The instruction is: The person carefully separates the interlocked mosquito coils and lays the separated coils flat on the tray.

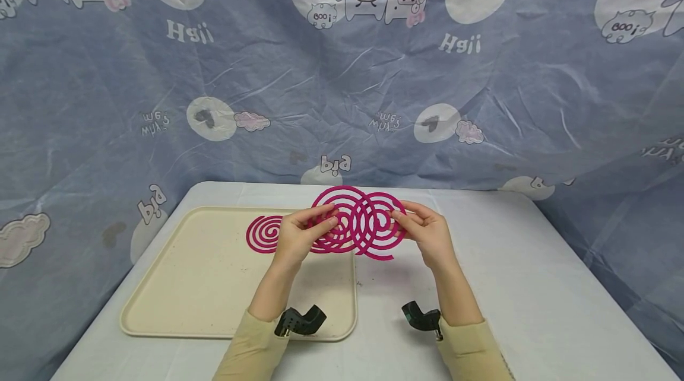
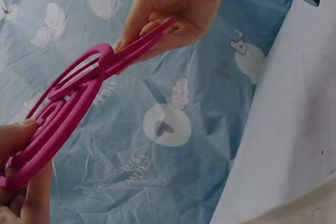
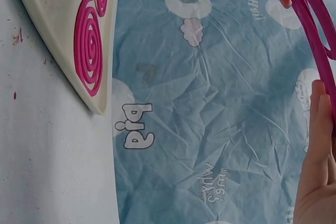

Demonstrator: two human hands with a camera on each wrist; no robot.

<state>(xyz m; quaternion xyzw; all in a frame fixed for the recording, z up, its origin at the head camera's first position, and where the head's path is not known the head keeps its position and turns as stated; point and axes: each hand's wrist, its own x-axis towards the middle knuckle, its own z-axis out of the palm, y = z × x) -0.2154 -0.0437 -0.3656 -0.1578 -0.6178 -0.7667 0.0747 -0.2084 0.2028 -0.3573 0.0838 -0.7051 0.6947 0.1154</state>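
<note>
Two magenta mosquito coils overlap, raised above the table between my hands. My left hand (image 1: pixel 293 240) pinches the left mosquito coil (image 1: pixel 342 188) between thumb and fingers. The right mosquito coil (image 1: pixel 382 194) is pinched at its outer side by my right hand (image 1: pixel 431 237). Their rings cross in the middle, and a loose end hangs below the right one. In the left wrist view the joined coils (image 2: pixel 62 148) appear nearly edge-on, tilted between both hands. Strands of a held coil (image 3: pixel 316 45) run down to my right fingers in the right wrist view.
A cream tray (image 1: pixel 187 286) lies on the left of the white table (image 1: pixel 513 286). Near its far edge rest a mosquito coil (image 1: pixel 248 235) and another coil (image 3: pixel 79 45), partly hidden by my left hand in the head view. A patterned blue cloth (image 1: pixel 320 72) hangs behind.
</note>
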